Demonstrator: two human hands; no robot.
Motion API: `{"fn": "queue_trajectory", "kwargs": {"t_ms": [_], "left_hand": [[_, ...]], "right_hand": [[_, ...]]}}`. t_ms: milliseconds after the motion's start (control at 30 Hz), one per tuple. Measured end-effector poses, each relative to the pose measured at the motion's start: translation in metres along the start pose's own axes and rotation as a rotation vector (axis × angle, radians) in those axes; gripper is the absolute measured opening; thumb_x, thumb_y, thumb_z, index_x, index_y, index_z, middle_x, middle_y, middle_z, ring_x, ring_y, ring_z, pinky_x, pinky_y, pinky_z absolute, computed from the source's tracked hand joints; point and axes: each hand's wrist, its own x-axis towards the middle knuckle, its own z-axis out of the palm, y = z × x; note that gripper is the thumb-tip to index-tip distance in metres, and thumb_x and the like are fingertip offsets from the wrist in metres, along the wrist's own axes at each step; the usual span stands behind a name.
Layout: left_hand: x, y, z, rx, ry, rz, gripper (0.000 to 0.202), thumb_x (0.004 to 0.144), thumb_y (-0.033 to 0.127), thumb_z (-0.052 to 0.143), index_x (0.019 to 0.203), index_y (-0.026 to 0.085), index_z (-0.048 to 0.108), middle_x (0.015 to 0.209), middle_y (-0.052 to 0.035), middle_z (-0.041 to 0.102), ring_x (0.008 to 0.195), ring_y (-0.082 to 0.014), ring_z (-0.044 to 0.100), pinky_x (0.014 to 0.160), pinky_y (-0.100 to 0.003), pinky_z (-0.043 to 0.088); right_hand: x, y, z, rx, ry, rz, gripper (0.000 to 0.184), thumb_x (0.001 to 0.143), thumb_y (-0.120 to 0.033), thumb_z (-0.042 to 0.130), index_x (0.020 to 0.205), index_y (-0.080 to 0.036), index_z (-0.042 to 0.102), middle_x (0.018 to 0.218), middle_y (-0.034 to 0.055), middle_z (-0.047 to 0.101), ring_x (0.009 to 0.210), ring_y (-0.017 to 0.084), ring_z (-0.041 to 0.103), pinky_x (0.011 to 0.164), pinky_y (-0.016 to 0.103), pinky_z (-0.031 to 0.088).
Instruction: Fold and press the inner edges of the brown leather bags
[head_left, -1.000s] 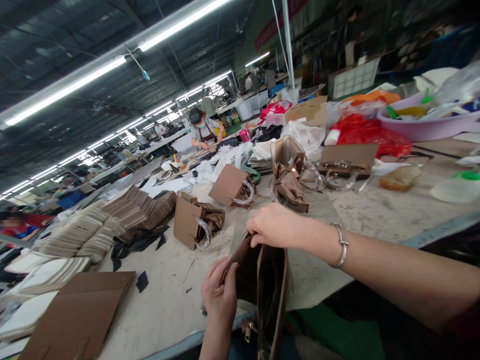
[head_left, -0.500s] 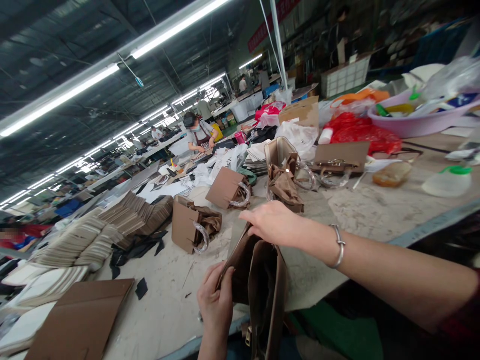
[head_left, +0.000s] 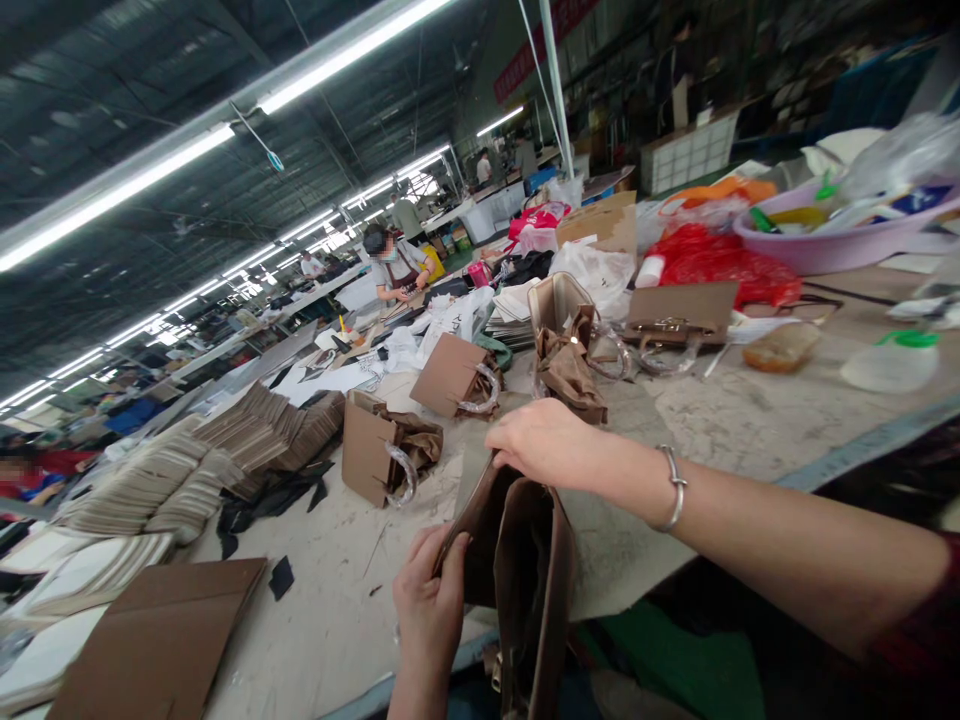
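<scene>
A brown leather handbag (head_left: 525, 590) hangs over the near edge of the worktable (head_left: 330, 620), its mouth facing up. My left hand (head_left: 429, 608) is closed on the bag's left rim, thumb on the inside. My right hand (head_left: 546, 442), a silver bangle on its wrist, grips the far top edge of the bag with the fingers curled over and down into it. The fingertips of both hands are partly hidden by the leather.
Several more brown bags with wrapped handles (head_left: 390, 450) (head_left: 461, 377) (head_left: 570, 345) stand further back. Stacks of cut panels (head_left: 187, 470) and a brown sheet (head_left: 157, 640) lie left. A pink basin (head_left: 847, 235), red plastic (head_left: 712, 255) and a white bottle (head_left: 892, 362) sit right. A person (head_left: 394, 265) works at the far end.
The view has shifted slightly left. Both hands keep their grip on the bag, which has risen and opened a little; my left hand moved slightly lower.
</scene>
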Motion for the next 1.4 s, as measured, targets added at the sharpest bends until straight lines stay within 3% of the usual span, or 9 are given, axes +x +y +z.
{"fn": "queue_trajectory", "kwargs": {"t_ms": [167, 267, 333, 467, 600, 733, 1000, 1233, 1400], "left_hand": [[0.011, 0.014, -0.021, 0.084, -0.239, -0.025, 0.024, 0.083, 0.037, 0.053, 0.088, 0.019, 0.068, 0.086, -0.0045, 0.067, 0.080, -0.0181, 0.061, 0.072, -0.026, 0.047], [0.029, 0.028, -0.039, 0.201, -0.487, -0.095, 0.039, 0.075, 0.039, 0.062, 0.111, 0.025, 0.063, 0.094, -0.0028, 0.070, 0.084, -0.0203, 0.063, 0.073, -0.027, 0.047], [0.046, 0.039, -0.043, 0.311, -0.562, -0.077, 0.053, 0.071, 0.042, 0.065, 0.121, 0.029, 0.057, 0.102, -0.0024, 0.069, 0.090, -0.0218, 0.063, 0.075, -0.027, 0.046], [0.076, 0.055, -0.024, 0.520, -0.523, 0.100, 0.031, 0.084, 0.046, 0.051, 0.100, 0.024, 0.067, 0.091, -0.0027, 0.071, 0.081, -0.0190, 0.063, 0.066, -0.025, 0.039], [0.086, 0.059, 0.002, 0.741, -0.459, 0.180, 0.034, 0.090, 0.035, 0.041, 0.072, 0.019, 0.065, 0.066, -0.0029, 0.067, 0.063, -0.0164, 0.060, 0.055, -0.026, 0.027], [0.081, 0.060, 0.007, 0.800, -0.387, 0.181, 0.032, 0.091, 0.034, 0.041, 0.071, 0.020, 0.062, 0.067, -0.0029, 0.066, 0.063, -0.0168, 0.060, 0.054, -0.027, 0.022], [0.077, 0.067, 0.005, 0.824, -0.416, 0.137, 0.034, 0.090, 0.037, 0.040, 0.069, 0.020, 0.060, 0.064, -0.0021, 0.065, 0.063, -0.0172, 0.060, 0.053, -0.027, 0.022], [0.082, 0.074, 0.000, 0.834, -0.524, 0.120, 0.027, 0.090, 0.035, 0.041, 0.078, 0.021, 0.061, 0.073, -0.0037, 0.067, 0.069, -0.0186, 0.061, 0.056, -0.027, 0.028], [0.097, 0.076, -0.001, 0.599, -0.605, 0.218, 0.020, 0.082, 0.036, 0.054, 0.098, 0.025, 0.061, 0.079, 0.0002, 0.068, 0.074, -0.0168, 0.061, 0.059, -0.024, 0.033]], "right_hand": [[-0.001, 0.002, 0.000, 0.000, 0.014, 0.003, 0.013, 0.084, -0.027, 0.054, 0.079, -0.019, 0.063, 0.080, 0.0055, 0.070, 0.076, 0.020, 0.064, 0.061, 0.026, 0.039], [-0.001, 0.002, -0.001, 0.002, 0.012, -0.007, 0.012, 0.083, -0.025, 0.054, 0.078, -0.019, 0.064, 0.079, 0.0060, 0.069, 0.075, 0.020, 0.064, 0.060, 0.026, 0.039], [-0.001, 0.002, -0.002, -0.001, 0.022, -0.012, 0.013, 0.083, -0.023, 0.053, 0.078, -0.018, 0.064, 0.078, 0.0066, 0.069, 0.074, 0.020, 0.064, 0.059, 0.026, 0.039], [-0.002, 0.004, -0.001, -0.006, 0.032, -0.006, 0.015, 0.083, -0.022, 0.051, 0.078, -0.017, 0.065, 0.077, 0.0071, 0.069, 0.071, 0.020, 0.063, 0.058, 0.026, 0.039], [-0.005, 0.011, 0.000, -0.011, 0.031, 0.023, 0.014, 0.082, -0.025, 0.053, 0.078, -0.019, 0.065, 0.079, 0.0062, 0.069, 0.074, 0.020, 0.064, 0.060, 0.026, 0.041], [-0.009, 0.018, -0.004, -0.016, 0.009, 0.019, 0.020, 0.080, -0.038, 0.058, 0.085, -0.020, 0.066, 0.083, 0.0059, 0.069, 0.080, 0.022, 0.064, 0.062, 0.026, 0.042], [-0.010, 0.014, -0.002, -0.013, 0.064, 0.067, 0.014, 0.080, -0.021, 0.052, 0.081, -0.016, 0.066, 0.083, 0.0088, 0.069, 0.076, 0.022, 0.064, 0.062, 0.028, 0.045], [-0.005, 0.011, -0.002, -0.024, 0.044, 0.087, 0.016, 0.081, -0.016, 0.050, 0.078, -0.015, 0.066, 0.079, 0.0094, 0.068, 0.073, 0.022, 0.065, 0.061, 0.028, 0.046], [-0.003, 0.012, 0.000, -0.016, 0.021, 0.067, 0.018, 0.082, -0.017, 0.048, 0.080, -0.015, 0.066, 0.081, 0.0089, 0.068, 0.075, 0.021, 0.064, 0.062, 0.028, 0.046]]}}
